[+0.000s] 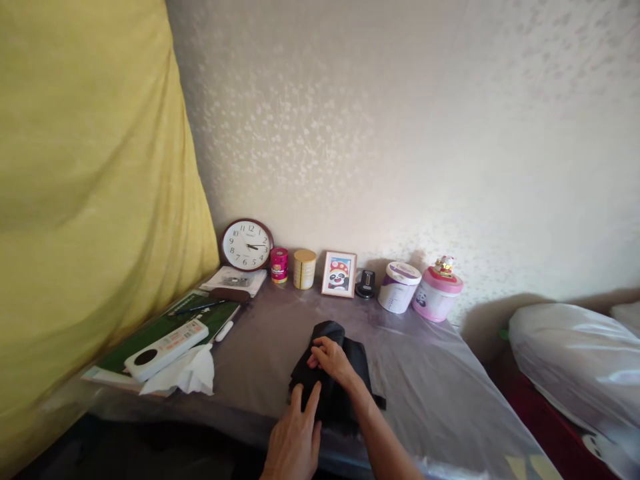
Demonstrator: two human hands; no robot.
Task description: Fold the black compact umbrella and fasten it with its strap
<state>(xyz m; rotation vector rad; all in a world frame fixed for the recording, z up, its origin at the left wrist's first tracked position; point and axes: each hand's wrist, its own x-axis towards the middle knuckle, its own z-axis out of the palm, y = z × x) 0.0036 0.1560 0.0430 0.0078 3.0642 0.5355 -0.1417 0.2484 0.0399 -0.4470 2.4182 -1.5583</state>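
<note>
A black folded piece of fabric lies near the table's front edge, its exact kind hard to tell. My left hand comes from below, fingers apart and stretched out, the tips resting on the fabric's near left part. Above it, my right hand reaches across the cloth with its fingers curled down on the upper fold. The right fingertips are partly hidden, but they seem to grip the fabric. A small dark tab sticks out at the cloth's lower right corner.
Along the wall stand a clock, a pink tin, a yellow-lidded can, a panda picture frame, a black gadget and two tubs. Left lie a green book, a white box and a tissue.
</note>
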